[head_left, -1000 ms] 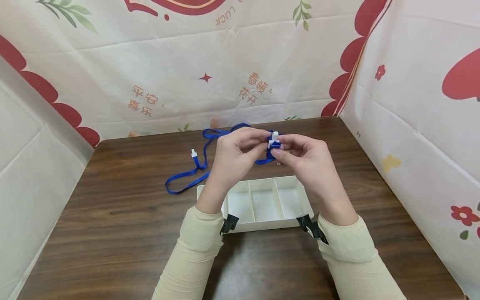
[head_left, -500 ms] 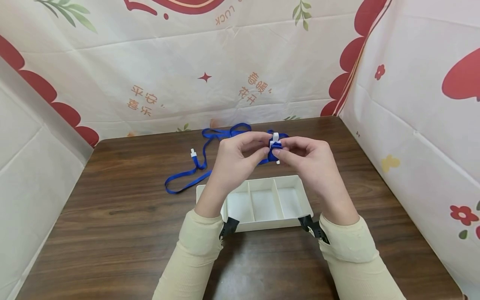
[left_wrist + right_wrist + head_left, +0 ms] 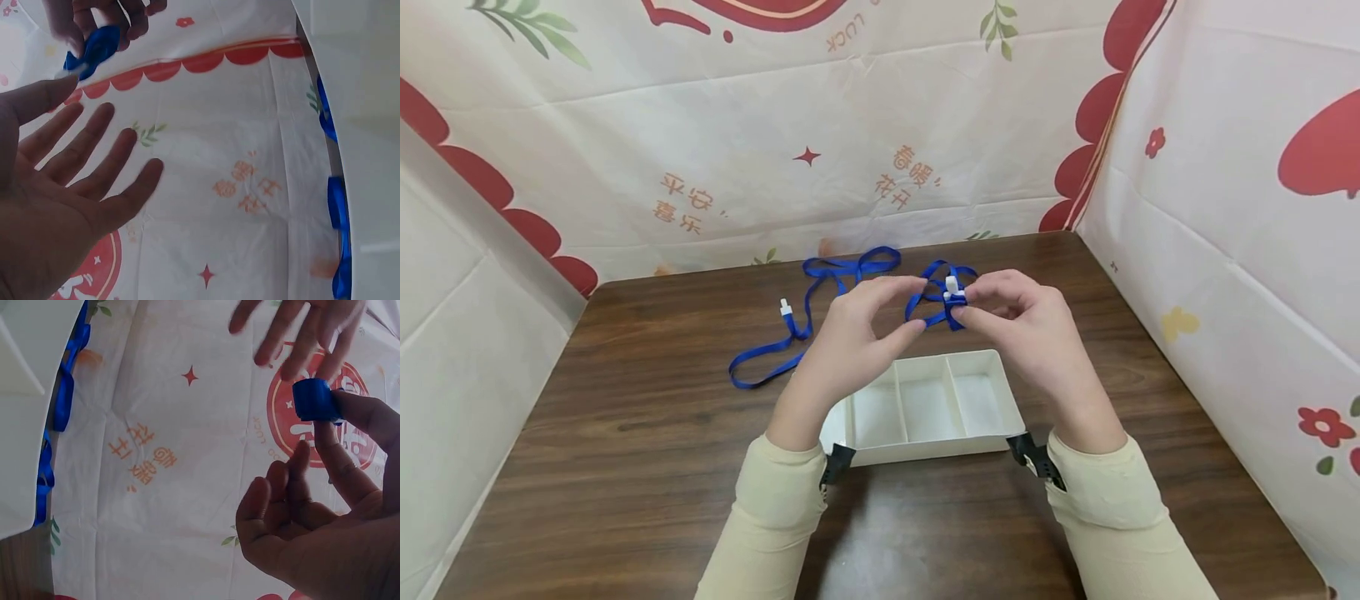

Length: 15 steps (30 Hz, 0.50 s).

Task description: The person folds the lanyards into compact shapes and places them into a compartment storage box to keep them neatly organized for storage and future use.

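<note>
A blue lanyard wound into a small roll [image 3: 956, 310], with a white plastic clip [image 3: 952, 286] standing up from it, is pinched between the thumb and forefinger of my right hand [image 3: 1030, 337]. In the right wrist view the roll [image 3: 312, 400] shows as a compact blue band. My left hand [image 3: 861, 342] is apart from it to the left, fingers spread and holding nothing. The left wrist view shows that hand [image 3: 69, 169] with its palm bare. Behind the roll, loops of blue strap [image 3: 913, 307] lie on the table; whether they join the roll I cannot tell.
More blue lanyard [image 3: 808, 312] lies loosely on the brown table [image 3: 647, 417], with a white clip [image 3: 786, 307] at one end. Nearer to me sits a white divided tray [image 3: 925, 451], partly under the left wrist. Printed white cloth [image 3: 760, 183] hangs behind the table.
My left hand has let go of the rolled lanyard and moved left, its fingers spreading. My right hand still pinches the roll, now slightly lower and to the right.
</note>
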{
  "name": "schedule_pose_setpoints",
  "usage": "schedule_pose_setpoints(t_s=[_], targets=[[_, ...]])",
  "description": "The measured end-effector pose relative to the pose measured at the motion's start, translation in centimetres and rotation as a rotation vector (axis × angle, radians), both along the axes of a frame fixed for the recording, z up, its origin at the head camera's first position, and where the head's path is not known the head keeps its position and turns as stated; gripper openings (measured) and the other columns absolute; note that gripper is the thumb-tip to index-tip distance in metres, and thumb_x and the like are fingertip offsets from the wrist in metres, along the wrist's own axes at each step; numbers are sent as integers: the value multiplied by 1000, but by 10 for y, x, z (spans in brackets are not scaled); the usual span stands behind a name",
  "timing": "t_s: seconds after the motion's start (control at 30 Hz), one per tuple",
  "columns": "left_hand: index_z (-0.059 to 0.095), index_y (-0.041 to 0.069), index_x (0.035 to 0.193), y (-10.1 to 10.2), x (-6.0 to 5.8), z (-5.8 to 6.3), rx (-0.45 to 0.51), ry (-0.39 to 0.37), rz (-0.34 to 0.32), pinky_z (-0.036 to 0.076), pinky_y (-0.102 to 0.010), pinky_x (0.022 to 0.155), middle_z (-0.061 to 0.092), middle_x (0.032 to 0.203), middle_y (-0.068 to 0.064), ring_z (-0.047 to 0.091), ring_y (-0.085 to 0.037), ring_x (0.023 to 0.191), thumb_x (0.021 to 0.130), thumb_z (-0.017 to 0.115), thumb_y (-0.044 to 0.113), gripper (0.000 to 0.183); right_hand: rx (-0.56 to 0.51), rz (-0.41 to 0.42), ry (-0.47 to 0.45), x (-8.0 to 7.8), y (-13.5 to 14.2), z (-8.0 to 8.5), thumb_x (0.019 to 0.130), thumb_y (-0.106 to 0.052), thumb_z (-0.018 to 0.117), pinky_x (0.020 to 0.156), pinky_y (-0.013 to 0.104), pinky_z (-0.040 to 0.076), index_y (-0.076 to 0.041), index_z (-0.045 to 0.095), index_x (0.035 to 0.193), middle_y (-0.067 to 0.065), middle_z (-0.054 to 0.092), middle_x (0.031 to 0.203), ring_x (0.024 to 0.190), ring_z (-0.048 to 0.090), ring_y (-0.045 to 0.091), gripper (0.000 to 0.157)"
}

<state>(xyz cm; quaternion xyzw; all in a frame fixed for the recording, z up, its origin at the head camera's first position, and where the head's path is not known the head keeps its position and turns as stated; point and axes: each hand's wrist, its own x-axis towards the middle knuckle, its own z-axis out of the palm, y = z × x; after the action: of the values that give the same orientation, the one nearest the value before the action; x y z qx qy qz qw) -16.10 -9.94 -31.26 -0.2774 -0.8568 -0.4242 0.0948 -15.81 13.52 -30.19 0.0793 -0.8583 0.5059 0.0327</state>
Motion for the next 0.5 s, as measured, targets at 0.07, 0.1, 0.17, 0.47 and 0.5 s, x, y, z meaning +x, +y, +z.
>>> schedule_pose_setpoints(t_s=[0.07, 0.1, 0.17, 0.47, 0.5], targets=[[64, 10, 144, -8, 1, -2, -123, -26, 25, 43, -48, 123, 65, 149, -7, 51, -30, 147, 101, 74, 20, 45, 34, 13, -2, 0, 3, -2, 97, -30, 79, 84, 33, 59, -9, 80, 115, 3, 67, 133, 102, 72, 26, 27], [63, 11, 146, -12, 2, -4, -188, -48, 43, 41, -51, 125, 61, 154, -7, 46, -33, 151, 101, 75, 23, 48, 51, 19, -1, 0, 4, -3, 98, -29, 79, 89, 38, 60, -7, 80, 115, 4, 64, 140, 109, 72, 30, 28], [59, 15, 151, -20, 5, -5, -317, -110, 88, 35, -58, 127, 52, 163, -7, 34, -39, 158, 101, 76, 29, 55, 89, 20, -5, 0, 7, -6, 98, -28, 78, 96, 49, 59, -5, 79, 115, 7, 59, 149, 121, 68, 36, 28], [38, 27, 166, -40, 22, -21, -577, -489, 258, 15, -83, 122, 19, 179, -10, 2, -48, 166, 87, 86, 50, 95, 262, 2, -26, -2, 18, -25, 96, -21, 77, 116, 73, 33, -4, 79, 107, 16, 47, 163, 154, 33, 47, 20], [37, 27, 166, -41, 24, -24, -584, -508, 264, 14, -84, 121, 19, 180, -10, 1, -48, 166, 86, 87, 51, 98, 275, 1, -35, -3, 19, -27, 96, -22, 78, 117, 74, 32, -4, 79, 106, 17, 46, 164, 154, 32, 47, 21]])
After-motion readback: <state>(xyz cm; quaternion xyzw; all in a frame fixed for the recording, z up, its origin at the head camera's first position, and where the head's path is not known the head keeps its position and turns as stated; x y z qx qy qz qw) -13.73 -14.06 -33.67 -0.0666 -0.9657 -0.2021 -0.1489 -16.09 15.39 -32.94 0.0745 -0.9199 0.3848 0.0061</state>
